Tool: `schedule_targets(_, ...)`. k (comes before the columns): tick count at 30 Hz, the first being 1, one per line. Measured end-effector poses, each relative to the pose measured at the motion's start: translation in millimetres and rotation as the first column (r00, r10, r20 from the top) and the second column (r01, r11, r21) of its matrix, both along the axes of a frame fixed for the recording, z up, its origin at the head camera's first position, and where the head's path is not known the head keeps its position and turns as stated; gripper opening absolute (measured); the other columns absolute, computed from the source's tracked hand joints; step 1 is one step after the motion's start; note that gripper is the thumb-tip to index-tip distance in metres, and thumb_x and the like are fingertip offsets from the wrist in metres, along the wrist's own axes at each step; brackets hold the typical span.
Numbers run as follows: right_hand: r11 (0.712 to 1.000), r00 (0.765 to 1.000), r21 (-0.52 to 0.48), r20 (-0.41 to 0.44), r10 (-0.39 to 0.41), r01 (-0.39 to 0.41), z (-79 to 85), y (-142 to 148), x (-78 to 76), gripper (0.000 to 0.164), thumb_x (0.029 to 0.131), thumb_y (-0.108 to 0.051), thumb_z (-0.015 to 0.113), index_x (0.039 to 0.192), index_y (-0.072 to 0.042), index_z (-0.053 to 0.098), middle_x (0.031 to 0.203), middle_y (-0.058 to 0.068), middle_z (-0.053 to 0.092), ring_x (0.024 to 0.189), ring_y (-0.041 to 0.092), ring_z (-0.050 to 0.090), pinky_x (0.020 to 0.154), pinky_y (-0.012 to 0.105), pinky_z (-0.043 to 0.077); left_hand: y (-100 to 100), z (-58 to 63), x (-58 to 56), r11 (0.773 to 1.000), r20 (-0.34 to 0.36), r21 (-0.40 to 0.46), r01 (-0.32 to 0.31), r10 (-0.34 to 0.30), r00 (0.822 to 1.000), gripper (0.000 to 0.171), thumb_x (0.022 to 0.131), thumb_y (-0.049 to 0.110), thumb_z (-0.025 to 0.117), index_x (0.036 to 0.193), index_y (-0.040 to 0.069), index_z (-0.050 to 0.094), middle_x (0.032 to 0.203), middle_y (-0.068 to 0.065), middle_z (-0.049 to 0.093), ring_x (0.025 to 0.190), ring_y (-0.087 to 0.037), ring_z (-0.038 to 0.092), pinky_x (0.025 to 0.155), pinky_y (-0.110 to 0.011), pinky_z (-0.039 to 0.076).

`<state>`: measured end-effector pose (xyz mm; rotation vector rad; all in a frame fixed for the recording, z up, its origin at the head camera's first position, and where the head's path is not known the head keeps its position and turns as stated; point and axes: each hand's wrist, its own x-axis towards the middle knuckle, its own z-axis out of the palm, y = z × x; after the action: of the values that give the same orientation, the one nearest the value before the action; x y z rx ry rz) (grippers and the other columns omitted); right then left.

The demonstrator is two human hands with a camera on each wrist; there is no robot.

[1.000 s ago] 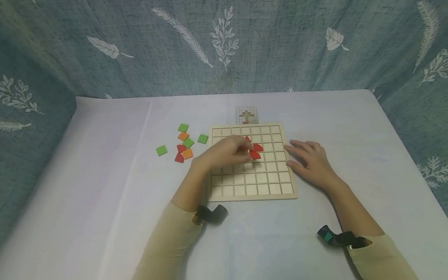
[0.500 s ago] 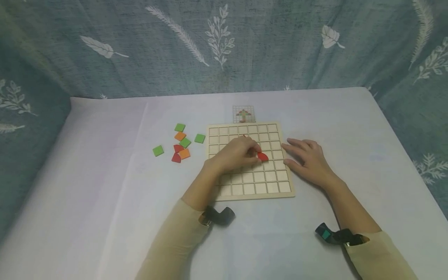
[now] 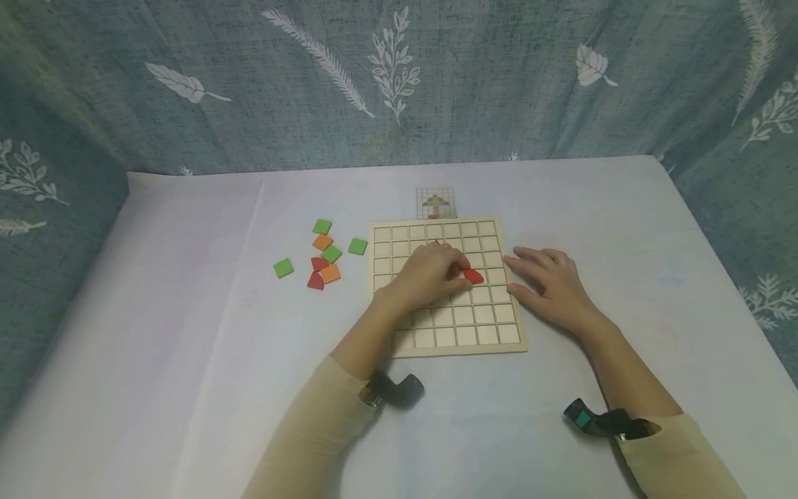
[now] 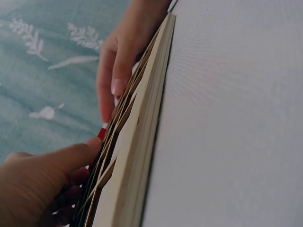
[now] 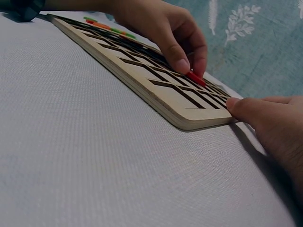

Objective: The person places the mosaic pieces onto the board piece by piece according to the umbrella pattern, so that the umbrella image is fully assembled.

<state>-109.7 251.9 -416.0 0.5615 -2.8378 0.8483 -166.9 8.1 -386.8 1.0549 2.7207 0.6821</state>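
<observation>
My left hand (image 3: 427, 274) reaches over the wooden grid board (image 3: 461, 350) and pinches a red quarter-round tile (image 3: 474, 276) between thumb and fingertips. In the right wrist view this red tile (image 5: 196, 78) is held tilted, close over the squares right of the board's middle. A sliver of another red tile (image 3: 438, 242) peeks out behind the knuckles; the rest is hidden. My right hand (image 3: 551, 287) rests at the board's right edge with fingers loosely spread. The right wrist view shows its thumb touching that edge.
Left of the board lie several loose tiles: green squares (image 3: 283, 268), orange squares (image 3: 330, 274) and red quarter-rounds (image 3: 316, 281). A small gridded picture card (image 3: 436, 203) with a coloured figure lies at the board's far edge. A patterned curtain (image 3: 486, 90) hangs behind the white table (image 3: 187, 312).
My left hand has moved right across the board with the red tile, covering another red tile that showed beside it earlier. The right hand has stayed at the board's edge.
</observation>
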Motion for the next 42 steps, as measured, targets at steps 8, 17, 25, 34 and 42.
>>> schedule_targets(8,1.0,1.0,-0.008,-0.014,0.0,-0.001,-2.3,-0.2,-0.3,0.045,0.088,-0.029,0.063,0.128,-0.011,0.057,0.137,0.017,0.048,0.122,0.041,0.035,0.098,0.061,0.021,0.3,-1.5,2.6,1.0,-0.064,-0.016,-0.01,0.009,0.998,0.031,0.086,0.035,0.069,0.107,0.012,0.068,0.085,0.003,0.061,0.079,-0.013,0.048,0.076,-0.029,0.039)
schedule_targets(17,1.0,1.0,-0.011,-0.007,-0.001,0.001,-1.9,-0.5,0.3,0.045,0.088,-0.029,0.063,0.129,-0.011,0.057,0.137,0.017,0.048,0.122,0.041,0.035,0.098,0.061,0.02,2.4,-0.7,5.6,1.0,-0.018,-0.02,-0.006,0.006,1.0,0.03,0.088,0.035,0.066,0.11,0.015,0.068,0.097,0.003,0.063,0.088,-0.013,0.05,0.081,-0.03,0.039)
schedule_targets(25,1.0,1.0,-0.014,-0.01,0.005,-0.006,-1.7,-0.4,0.1,0.045,0.088,-0.029,0.063,0.129,-0.011,0.057,0.137,0.017,0.047,0.122,0.041,0.034,0.098,0.062,0.02,-4.7,3.5,1.9,0.99,0.089,0.14,-0.004,-0.009,0.996,0.032,0.083,0.031,0.071,0.11,0.014,0.068,0.097,0.004,0.063,0.088,-0.01,0.054,0.082,-0.026,0.042)
schedule_targets(34,1.0,1.0,-0.002,-0.006,-0.004,0.004,-2.4,-0.9,-0.4,0.045,0.088,-0.03,0.063,0.129,-0.011,0.056,0.138,0.017,0.047,0.123,0.041,0.034,0.099,0.061,0.02,-29.0,12.2,-3.4,0.954,0.356,0.281,-0.108,0.001,0.935,0.027,0.084,0.029,0.07,0.108,0.016,0.068,0.095,0.005,0.062,0.08,-0.013,0.053,0.07,-0.027,0.045)
schedule_targets(42,1.0,1.0,0.004,-0.005,-0.006,0.006,-1.9,-1.2,0.1,0.046,0.088,-0.03,0.063,0.129,-0.011,0.056,0.137,0.017,0.047,0.124,0.04,0.033,0.099,0.06,0.021,-56.2,17.2,-10.8,0.923,0.426,0.31,-0.23,0.082,0.901,0.028,0.084,0.026,0.07,0.108,0.013,0.068,0.094,0.001,0.062,0.083,-0.017,0.053,0.068,-0.028,0.043)
